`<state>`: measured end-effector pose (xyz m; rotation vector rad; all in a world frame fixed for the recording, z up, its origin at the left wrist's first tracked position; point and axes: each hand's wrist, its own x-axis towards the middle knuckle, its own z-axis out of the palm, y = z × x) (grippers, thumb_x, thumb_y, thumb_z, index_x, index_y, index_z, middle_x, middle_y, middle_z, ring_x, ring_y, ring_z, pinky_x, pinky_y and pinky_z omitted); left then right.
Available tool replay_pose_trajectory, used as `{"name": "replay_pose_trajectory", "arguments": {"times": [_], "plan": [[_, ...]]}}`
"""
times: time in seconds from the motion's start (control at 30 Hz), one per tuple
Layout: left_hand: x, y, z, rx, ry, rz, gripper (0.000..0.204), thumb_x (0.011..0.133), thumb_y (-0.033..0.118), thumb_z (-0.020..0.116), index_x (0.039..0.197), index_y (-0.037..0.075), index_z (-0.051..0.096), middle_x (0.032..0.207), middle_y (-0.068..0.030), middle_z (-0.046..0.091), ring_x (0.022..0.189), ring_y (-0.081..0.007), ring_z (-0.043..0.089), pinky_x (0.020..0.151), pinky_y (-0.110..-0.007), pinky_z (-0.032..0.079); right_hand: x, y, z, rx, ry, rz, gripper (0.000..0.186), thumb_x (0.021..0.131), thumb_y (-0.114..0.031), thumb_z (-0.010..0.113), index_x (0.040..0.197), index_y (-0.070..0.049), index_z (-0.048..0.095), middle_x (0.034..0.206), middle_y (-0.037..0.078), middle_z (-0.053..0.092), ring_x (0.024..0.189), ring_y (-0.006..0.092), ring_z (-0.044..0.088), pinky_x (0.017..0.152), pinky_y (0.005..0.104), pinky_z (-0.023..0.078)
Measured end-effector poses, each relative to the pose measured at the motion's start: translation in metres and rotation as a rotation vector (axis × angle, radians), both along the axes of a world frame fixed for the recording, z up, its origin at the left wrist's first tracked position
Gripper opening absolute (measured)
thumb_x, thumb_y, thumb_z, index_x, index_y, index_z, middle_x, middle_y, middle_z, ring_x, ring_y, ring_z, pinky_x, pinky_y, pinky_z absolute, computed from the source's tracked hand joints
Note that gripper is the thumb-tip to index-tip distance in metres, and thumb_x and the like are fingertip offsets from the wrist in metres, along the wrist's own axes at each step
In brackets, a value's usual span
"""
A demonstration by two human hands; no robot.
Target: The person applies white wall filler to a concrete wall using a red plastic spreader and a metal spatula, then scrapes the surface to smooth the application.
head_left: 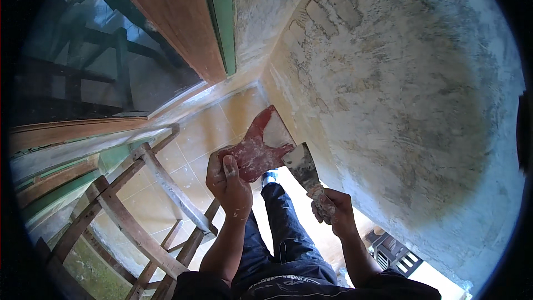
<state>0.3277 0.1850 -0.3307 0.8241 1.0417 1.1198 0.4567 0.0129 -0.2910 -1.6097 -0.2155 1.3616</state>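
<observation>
My left hand (227, 186) grips a wide red putty knife (256, 153), its thumb laid along the handle. Whitish smears cover the red part, and a pale patch shows near its straight edge. In my right hand (338, 211) is a second putty knife (302, 168) with a dark, stained metal blade and a plaster-crusted handle. Its blade meets the lower corner of the red one, or overlaps it; I cannot tell whether they touch. Both tools are held up in front of my body, apart from the wall.
A rough, patchily plastered wall (400, 100) fills the right side. To the left stands a wooden ladder-like frame (172, 186) on tiles (191, 144). Above it is a window (105, 61) with a brown and green frame. A dark slatted object (397, 255) lies low at right.
</observation>
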Motion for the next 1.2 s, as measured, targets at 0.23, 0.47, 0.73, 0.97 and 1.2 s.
{"name": "replay_pose_trajectory", "arguments": {"times": [0.23, 0.47, 0.73, 0.97, 1.2], "plan": [[-0.023, -0.012, 0.020, 0.328, 0.454, -0.344, 0.030, 0.093, 0.025, 0.051, 0.094, -0.004, 0.057, 0.081, -0.0085, 0.058, 0.073, -0.0125, 0.055, 0.068, -0.025, 0.047, 0.002, 0.017, 0.016, 0.082, 0.011, 0.024, 0.028, 0.094, -0.022, 0.050, 0.091, 0.003, 0.060, 0.065, 0.004, 0.056, 0.049, 0.0083, 0.047, 0.044, 0.0223, 0.036], [-0.027, -0.002, 0.020, 0.106, 0.251, -0.033, 0.026, 0.093, 0.021, 0.049, 0.092, -0.003, 0.059, 0.084, -0.0077, 0.059, 0.077, -0.0121, 0.054, 0.071, -0.026, 0.044, -0.019, 0.001, 0.018, -0.001, -0.039, 0.056, 0.025, 0.093, -0.021, 0.052, 0.089, 0.002, 0.062, 0.066, 0.003, 0.056, 0.052, 0.0077, 0.049, 0.046, 0.0225, 0.038], [-0.044, -0.029, 0.018, -0.057, 0.243, -0.310, 0.024, 0.092, 0.020, 0.052, 0.095, -0.004, 0.057, 0.085, -0.0085, 0.060, 0.075, -0.0115, 0.057, 0.067, -0.023, 0.048, -0.010, 0.027, 0.025, 0.116, -0.065, 0.005, 0.026, 0.094, -0.019, 0.050, 0.092, 0.004, 0.061, 0.067, 0.003, 0.055, 0.056, 0.0080, 0.049, 0.050, 0.0231, 0.039], [-0.046, -0.008, 0.033, -0.519, -0.263, -0.275, 0.020, 0.088, 0.010, 0.055, 0.100, -0.005, 0.054, 0.094, -0.0151, 0.062, 0.082, -0.0224, 0.065, 0.073, -0.035, 0.056, -0.015, 0.027, 0.002, 0.132, -0.834, 0.143, 0.039, 0.070, 0.009, 0.067, 0.108, 0.000, 0.062, 0.100, 0.012, 0.058, 0.088, 0.0181, 0.058, 0.068, 0.0241, 0.048], [-0.050, 0.016, 0.022, -0.532, -0.301, -0.359, 0.021, 0.088, 0.011, 0.056, 0.102, -0.004, 0.053, 0.093, -0.0151, 0.062, 0.080, -0.0231, 0.065, 0.071, -0.037, 0.057, 0.007, 0.007, -0.018, 0.115, -1.217, 0.156, 0.038, 0.067, 0.010, 0.069, 0.103, -0.001, 0.065, 0.096, 0.012, 0.058, 0.088, 0.0229, 0.058, 0.074, 0.0293, 0.048]]}}
